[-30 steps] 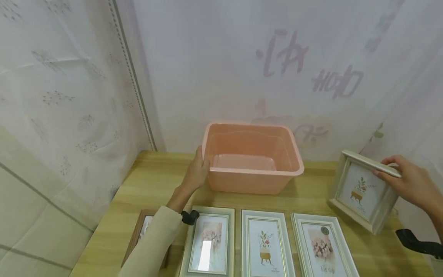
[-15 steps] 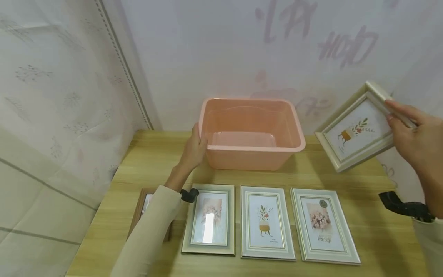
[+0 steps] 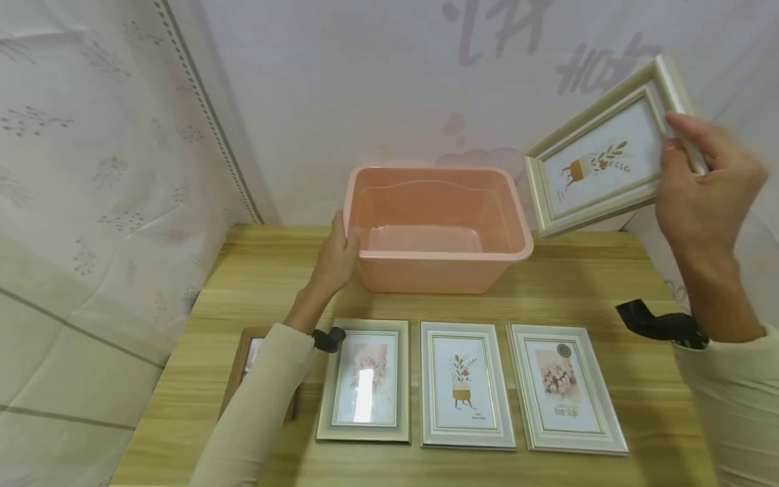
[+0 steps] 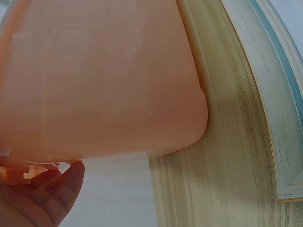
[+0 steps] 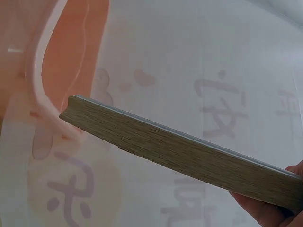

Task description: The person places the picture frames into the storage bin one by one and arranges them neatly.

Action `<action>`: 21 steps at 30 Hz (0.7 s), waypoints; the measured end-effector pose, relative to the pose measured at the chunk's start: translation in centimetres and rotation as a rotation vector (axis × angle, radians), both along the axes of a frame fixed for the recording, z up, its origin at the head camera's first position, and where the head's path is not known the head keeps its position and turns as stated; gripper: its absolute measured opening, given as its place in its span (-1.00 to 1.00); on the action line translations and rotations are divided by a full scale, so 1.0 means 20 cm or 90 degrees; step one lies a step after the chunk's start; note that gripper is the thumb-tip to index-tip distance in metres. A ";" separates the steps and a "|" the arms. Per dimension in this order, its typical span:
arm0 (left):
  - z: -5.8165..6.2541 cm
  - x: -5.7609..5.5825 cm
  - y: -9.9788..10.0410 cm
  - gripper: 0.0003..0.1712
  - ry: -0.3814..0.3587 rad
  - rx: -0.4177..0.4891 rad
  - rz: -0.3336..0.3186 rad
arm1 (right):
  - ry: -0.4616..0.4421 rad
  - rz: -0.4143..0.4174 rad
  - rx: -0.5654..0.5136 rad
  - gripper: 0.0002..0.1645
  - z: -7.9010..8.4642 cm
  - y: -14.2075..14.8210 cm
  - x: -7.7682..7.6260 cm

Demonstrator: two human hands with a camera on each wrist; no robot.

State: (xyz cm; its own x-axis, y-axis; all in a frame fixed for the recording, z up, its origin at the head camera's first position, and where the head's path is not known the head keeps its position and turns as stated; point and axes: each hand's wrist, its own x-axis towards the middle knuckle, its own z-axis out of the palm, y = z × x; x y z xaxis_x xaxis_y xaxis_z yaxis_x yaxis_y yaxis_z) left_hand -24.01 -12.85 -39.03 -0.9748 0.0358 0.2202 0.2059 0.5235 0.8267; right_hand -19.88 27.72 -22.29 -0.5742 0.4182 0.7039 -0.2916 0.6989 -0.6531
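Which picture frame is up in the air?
The cream frame gripped in the person's right hand. It is tilted and held above the wooden table, while the other frames all rest on it.

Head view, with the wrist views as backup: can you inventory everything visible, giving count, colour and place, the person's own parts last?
Table: one, light wood, across the lower part
Tub: one, peach-pink, on the table near its back edge
Pale frames: three, whitish, lying in a row in front of the tub
Brown frame: one, brown, at the row's left end, partly hidden
Held frame: one, cream, tilted, raised right of the tub
Backdrop: panel count unclear, whitish with print, behind the table
Wrist mounts: two, black, one per wrist
Sleeves: two, cream, lower left and right
Left hand: one, gripping the tub's left side
Right hand: one, gripping the held frame
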 end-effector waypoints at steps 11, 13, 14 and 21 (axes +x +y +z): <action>0.01 -0.01 -0.01 -0.40 0.004 0.012 -0.012 | -0.040 0.077 -0.006 -0.55 -0.06 -0.20 -0.10; 0.01 -0.01 -0.01 -0.40 0.004 0.012 -0.007 | -0.054 0.088 0.005 -0.52 -0.08 -0.23 -0.11; 0.01 -0.01 -0.01 -0.40 0.004 0.011 -0.006 | -0.060 0.095 0.013 -0.50 -0.09 -0.24 -0.12; 0.00 -0.01 -0.01 -0.41 0.009 0.008 -0.007 | -0.072 0.122 0.105 -0.49 -0.19 -0.31 -0.17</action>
State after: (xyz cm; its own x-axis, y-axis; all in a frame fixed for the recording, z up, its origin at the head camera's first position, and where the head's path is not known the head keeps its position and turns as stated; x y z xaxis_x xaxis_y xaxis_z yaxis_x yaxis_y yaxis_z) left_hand -24.29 -13.10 -39.06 -0.9712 0.0431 0.2342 0.2228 0.5112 0.8301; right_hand -23.23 21.53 -26.15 -0.7104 0.1790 0.6806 -0.3606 0.7379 -0.5705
